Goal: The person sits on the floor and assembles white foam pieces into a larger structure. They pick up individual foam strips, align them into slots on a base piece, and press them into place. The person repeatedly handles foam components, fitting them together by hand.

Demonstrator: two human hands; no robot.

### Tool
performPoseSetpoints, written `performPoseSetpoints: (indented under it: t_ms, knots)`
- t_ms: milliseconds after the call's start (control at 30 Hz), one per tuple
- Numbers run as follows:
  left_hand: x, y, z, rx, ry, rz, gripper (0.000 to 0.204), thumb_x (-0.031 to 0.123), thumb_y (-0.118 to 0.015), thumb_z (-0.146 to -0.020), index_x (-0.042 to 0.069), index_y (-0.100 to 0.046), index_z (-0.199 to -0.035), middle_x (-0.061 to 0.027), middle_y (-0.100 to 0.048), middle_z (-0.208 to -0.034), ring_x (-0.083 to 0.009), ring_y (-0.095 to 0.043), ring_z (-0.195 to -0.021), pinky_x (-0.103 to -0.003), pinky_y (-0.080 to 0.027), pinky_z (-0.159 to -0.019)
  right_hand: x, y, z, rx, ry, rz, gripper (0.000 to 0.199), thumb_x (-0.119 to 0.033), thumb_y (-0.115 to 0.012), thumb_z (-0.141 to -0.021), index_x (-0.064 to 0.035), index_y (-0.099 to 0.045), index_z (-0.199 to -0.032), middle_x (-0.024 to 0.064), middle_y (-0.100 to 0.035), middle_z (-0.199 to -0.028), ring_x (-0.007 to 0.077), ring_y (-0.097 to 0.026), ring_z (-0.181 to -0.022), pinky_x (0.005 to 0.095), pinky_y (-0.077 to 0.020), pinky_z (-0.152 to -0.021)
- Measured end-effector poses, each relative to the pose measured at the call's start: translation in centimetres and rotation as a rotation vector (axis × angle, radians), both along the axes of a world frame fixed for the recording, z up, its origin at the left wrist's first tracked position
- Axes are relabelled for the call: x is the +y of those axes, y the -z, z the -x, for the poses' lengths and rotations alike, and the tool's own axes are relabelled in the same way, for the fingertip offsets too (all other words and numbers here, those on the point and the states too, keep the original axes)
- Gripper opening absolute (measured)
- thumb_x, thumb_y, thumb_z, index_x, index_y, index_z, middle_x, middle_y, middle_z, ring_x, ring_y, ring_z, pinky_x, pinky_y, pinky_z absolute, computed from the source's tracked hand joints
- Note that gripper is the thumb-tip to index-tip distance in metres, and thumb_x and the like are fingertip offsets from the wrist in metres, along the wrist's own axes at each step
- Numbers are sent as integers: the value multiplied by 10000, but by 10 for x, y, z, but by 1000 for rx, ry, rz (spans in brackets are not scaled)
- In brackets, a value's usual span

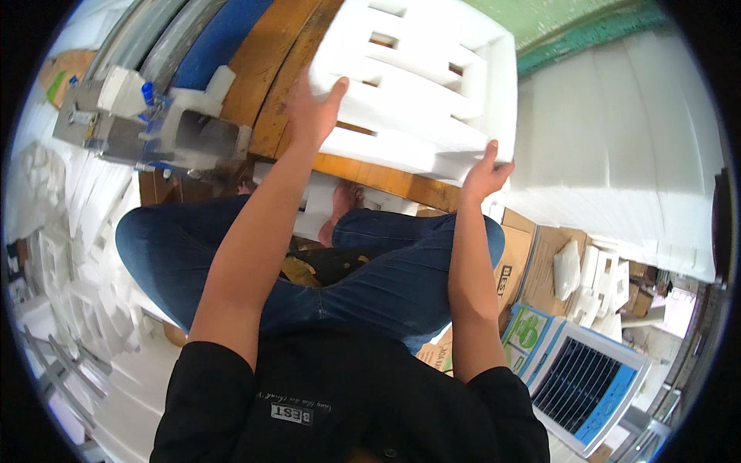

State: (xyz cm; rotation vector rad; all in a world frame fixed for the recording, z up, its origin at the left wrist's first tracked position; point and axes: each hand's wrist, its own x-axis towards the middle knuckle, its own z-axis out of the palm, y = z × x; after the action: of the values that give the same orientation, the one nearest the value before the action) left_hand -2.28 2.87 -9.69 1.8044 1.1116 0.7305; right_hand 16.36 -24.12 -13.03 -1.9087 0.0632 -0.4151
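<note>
Up top, centre of the frame, a white foam block [417, 85] with slots cut through it sits over the wooden bench [270, 77]. Both hands clasp it: the left hand [312, 108] wraps its near-left corner, the right hand [486, 174] pinches its lower-right edge. It looks mid-carry or mid-turn. Setting it down likely needs an even two-handed hold, clear of the metal jig [154, 123] at upper left.
</note>
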Motion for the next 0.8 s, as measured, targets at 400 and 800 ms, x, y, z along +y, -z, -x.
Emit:
performPoseSetpoints:
  t_ms: [400,800]
  knots:
    - [7,28,-2,-40,-10,-68,848,536,-757,-892,52,-464,-1525,-238,-600,-1393,-382,-565,-1321,-516,-428,-1124,40,-78,8,-504,-246,560,685,-437,-597,-1032,-10,-431,-1541,351,-260,-1619,505,-274,-1505,629,-218,-1218]
    - [2,-3,11,-167,-38,35,781,403,-796,-886,-2,-492,-1481,-287,-618,-1366,-434,-579,-1286,-492,-453,-1082,106,-67,9,-276,-643,1223,714,-651,-282,-1055,-244,-353,-1638,250,-230,-1698,486,-218,-1556,749,-79,-1200]
